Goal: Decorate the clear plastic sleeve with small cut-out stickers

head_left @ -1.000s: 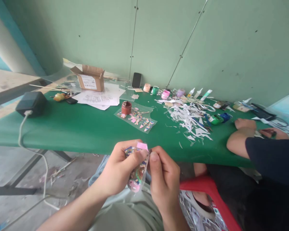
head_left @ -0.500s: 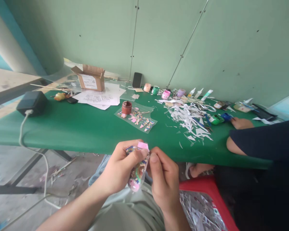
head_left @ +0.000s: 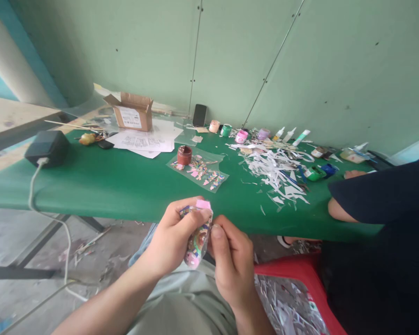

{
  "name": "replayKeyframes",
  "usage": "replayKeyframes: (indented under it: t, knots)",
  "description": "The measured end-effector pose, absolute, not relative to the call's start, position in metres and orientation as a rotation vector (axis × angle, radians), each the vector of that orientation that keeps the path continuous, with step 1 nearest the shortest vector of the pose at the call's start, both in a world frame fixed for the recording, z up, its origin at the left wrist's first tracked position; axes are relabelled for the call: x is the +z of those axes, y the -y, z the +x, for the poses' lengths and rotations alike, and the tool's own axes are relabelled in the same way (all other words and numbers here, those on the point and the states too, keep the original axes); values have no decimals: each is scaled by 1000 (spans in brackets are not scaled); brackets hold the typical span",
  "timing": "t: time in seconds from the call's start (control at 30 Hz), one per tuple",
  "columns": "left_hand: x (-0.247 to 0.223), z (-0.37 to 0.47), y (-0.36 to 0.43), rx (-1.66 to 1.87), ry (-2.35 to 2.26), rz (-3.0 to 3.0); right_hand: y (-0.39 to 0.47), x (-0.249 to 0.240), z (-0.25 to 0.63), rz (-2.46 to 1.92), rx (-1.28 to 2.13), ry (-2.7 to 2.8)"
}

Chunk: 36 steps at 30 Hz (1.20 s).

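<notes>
A strip of clear plastic with colourful patches (head_left: 199, 241), pink at both ends and with blue, green and gold between, is held upright in front of me. My left hand (head_left: 171, 235) is closed round its left side, with the thumb pressed on its face. Against its right edge, my right hand (head_left: 232, 260) has thumb and forefinger pinched together; whatever lies between those fingertips is hidden. Beyond my hands, a clear sheet (head_left: 192, 179) lies on the green table (head_left: 125, 181), bearing small colourful pieces and an open brown paint jar (head_left: 184, 156).
White paper scraps (head_left: 272, 167) lie right of centre, with several paint jars behind. At left are a cardboard box (head_left: 134, 114), printed papers (head_left: 148, 139) and a black adapter (head_left: 47, 149). A co-worker's sleeve (head_left: 380, 190) reaches in from the right, above a red stool (head_left: 296, 270).
Both my hands and the plastic strip have shifted slightly left and up. The co-worker's hand has drawn back from the blue jar toward the right.
</notes>
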<state>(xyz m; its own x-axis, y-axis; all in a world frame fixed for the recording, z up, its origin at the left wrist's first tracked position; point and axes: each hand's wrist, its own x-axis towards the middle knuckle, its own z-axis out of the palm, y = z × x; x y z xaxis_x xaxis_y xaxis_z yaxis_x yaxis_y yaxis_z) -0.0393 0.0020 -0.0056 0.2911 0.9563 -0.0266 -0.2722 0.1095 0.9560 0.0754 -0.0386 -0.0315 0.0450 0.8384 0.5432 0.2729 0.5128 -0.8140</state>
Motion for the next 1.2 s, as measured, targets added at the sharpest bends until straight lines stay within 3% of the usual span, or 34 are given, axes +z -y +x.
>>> replayKeyframes:
  t: [0.73, 1.2]
  knots:
    - [-2, -42, 2, 998, -694, 1164, 34, -28, 72, -1064, 326, 1443]
    - [-2, -40, 2, 1033, -678, 1082, 38, -29, 73, -1015, 382, 1507]
